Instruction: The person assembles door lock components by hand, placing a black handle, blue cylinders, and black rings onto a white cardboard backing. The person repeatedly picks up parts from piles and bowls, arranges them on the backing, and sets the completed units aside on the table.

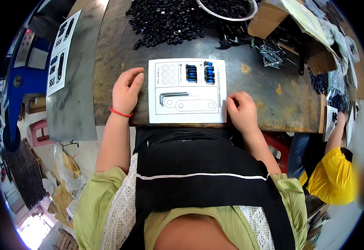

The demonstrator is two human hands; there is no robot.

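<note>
A white printed card (157,114) lies flat on the workbench in front of me. On its upper half stand two groups of black bolts with blue bands, one group (191,73) left of the other (209,73). Black L-shaped hex keys (172,94) rest below them; the printed ring and flat wrench outlines are bare. My left hand (126,91), a red band at its wrist, rests left of the card with thumb and forefinger apart, holding nothing. By the card's right edge, my right hand (243,110) has its fingers curled in, with nothing visible in them.
A heap of black nuts (169,25) spreads along the far bench, beside a metal bowl (232,17) of dark parts. Loose hex keys (271,56) lie near cardboard boxes (269,18). More printed sheets (59,62) lie left. A yellow-sleeved person (331,177) works at right.
</note>
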